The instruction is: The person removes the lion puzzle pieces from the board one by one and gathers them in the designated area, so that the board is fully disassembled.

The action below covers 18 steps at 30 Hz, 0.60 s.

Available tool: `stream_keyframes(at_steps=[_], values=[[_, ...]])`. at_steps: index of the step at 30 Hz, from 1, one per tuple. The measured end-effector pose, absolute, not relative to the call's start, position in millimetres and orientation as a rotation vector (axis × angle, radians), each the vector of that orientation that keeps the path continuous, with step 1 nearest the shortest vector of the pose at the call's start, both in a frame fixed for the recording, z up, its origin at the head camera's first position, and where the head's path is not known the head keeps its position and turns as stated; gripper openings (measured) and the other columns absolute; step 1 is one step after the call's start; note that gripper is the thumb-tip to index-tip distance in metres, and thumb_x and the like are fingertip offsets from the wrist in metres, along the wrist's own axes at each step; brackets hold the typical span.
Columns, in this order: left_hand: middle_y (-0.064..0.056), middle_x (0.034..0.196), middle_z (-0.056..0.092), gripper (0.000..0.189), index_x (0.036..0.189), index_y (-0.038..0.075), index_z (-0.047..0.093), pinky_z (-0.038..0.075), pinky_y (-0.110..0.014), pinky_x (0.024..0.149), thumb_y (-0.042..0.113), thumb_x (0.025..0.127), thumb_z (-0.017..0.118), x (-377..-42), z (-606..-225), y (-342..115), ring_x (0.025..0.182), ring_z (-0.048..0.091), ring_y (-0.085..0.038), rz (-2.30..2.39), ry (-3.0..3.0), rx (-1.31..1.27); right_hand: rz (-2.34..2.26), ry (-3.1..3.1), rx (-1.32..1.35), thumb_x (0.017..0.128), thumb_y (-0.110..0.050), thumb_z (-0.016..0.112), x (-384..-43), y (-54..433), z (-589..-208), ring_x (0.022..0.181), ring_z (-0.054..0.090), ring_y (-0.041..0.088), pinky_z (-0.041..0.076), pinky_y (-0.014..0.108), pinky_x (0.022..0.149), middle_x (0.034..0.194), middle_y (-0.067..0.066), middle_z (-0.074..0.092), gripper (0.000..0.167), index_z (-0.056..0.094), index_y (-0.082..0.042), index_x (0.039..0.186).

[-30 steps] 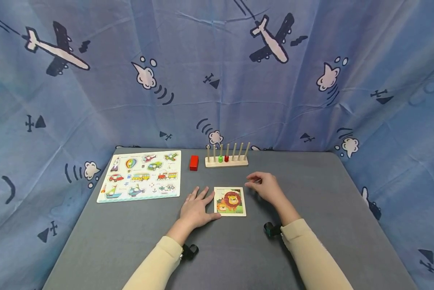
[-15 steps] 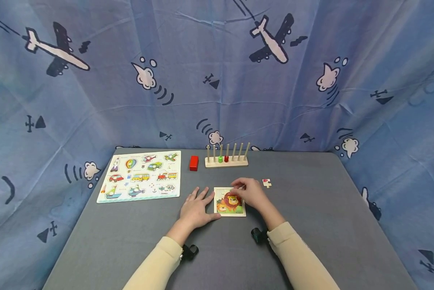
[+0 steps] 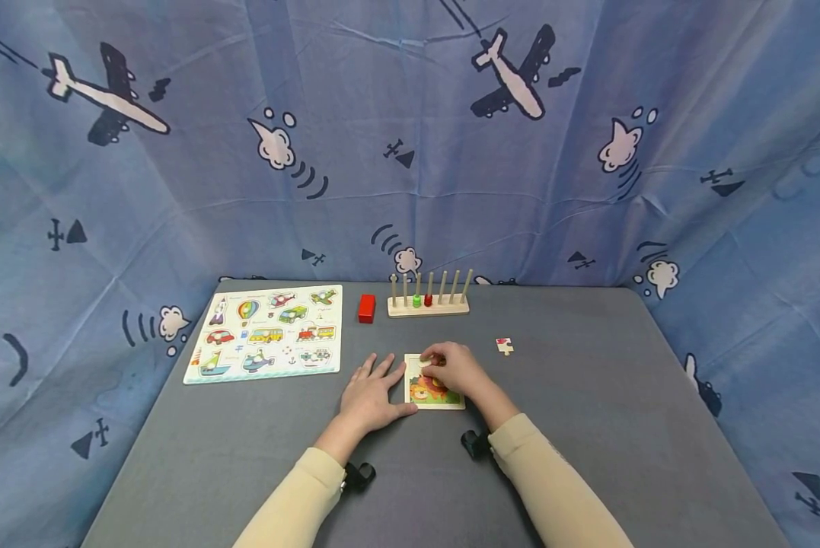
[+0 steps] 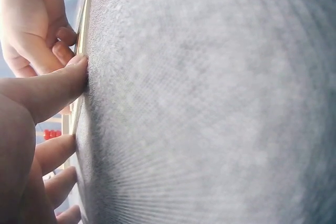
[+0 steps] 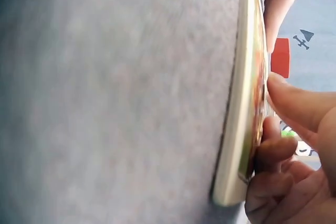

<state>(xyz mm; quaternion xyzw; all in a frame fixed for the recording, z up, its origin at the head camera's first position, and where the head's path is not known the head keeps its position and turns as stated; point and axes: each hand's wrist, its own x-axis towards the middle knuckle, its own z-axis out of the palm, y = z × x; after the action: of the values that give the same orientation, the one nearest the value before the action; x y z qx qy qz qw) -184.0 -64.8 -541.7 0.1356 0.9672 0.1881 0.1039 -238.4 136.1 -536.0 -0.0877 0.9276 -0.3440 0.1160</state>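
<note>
A small picture puzzle of lions in a pale wooden frame lies in the middle of the table. Spread fingers of my left hand rest on the table left of it, the thumb touching its lower left corner. My right hand is over the upper part of the puzzle and covers much of the large lion. In the right wrist view, its thumb and curled fingers come down onto the puzzle's face; I cannot tell whether they pinch a piece. A loose puzzle piece lies to the right.
At the back left lies a board with vehicle pictures. A red block stands beside a wooden peg rack carrying a green and a red bead. A blue airplane-print cloth hangs behind the grey table.
My right hand has moved left from beside the puzzle to over its upper part. The loose piece showed on the table once the hand moved off. My left hand has stayed put.
</note>
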Motion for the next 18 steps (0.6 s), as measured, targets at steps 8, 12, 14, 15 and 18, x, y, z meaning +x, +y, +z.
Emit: stream_keyframes(at_steps=[8,12,14,15,18], values=[[-0.001,0.166,0.030,0.086,0.155,0.026,0.043,0.021,-0.054,0.124,0.065,0.083,0.070,-184.0,-541.7,-65.1,0.156,0.015,-0.033,0.561,2.849,0.402,-0.922,2.764,-0.241,0.092,-0.023,0.075,-237.6,131.9,-537.4,0.078,0.053,0.017,0.045,0.033,0.069,0.087,0.002,0.058,0.006,0.075,-0.018,0.096],[-0.001,0.166,0.030,0.086,0.155,0.027,0.043,0.021,-0.054,0.124,0.065,0.083,0.070,-184.0,-541.3,-65.1,0.156,0.015,-0.033,0.565,2.845,0.397,-0.933,2.787,-0.237,0.091,-0.022,0.077,-237.6,131.7,-537.8,0.086,0.054,0.019,0.050,0.039,0.079,0.096,0.004,0.059,0.005,0.076,-0.019,0.094],[-0.001,0.166,0.030,0.086,0.155,0.026,0.044,0.022,-0.054,0.124,0.065,0.083,0.071,-183.9,-541.4,-65.0,0.156,0.015,-0.034,0.564,2.846,0.396,-0.950,2.796,-0.235,0.089,-0.021,0.078,-237.3,131.8,-537.7,0.090,0.055,0.020,0.051,0.041,0.084,0.101,0.004,0.059,0.004,0.076,-0.019,0.092],[-0.002,0.166,0.031,0.086,0.155,0.026,0.044,0.022,-0.055,0.123,0.065,0.083,0.071,-184.0,-541.5,-65.0,0.156,0.016,-0.034,0.564,2.848,0.396,-0.958,2.799,-0.233,0.089,-0.021,0.079,-237.3,132.2,-537.8,0.091,0.055,0.021,0.051,0.042,0.085,0.102,0.004,0.060,0.004,0.076,-0.020,0.092],[-0.001,0.166,0.030,0.086,0.155,0.027,0.042,0.021,-0.054,0.124,0.065,0.083,0.071,-184.6,-542.5,-64.9,0.156,0.015,-0.033,0.552,2.843,0.389,-0.982,2.803,-0.226,0.088,-0.018,0.079,-237.0,133.1,-537.7,0.093,0.056,0.021,0.051,0.043,0.085,0.104,0.004,0.062,0.004,0.078,-0.020,0.091]])
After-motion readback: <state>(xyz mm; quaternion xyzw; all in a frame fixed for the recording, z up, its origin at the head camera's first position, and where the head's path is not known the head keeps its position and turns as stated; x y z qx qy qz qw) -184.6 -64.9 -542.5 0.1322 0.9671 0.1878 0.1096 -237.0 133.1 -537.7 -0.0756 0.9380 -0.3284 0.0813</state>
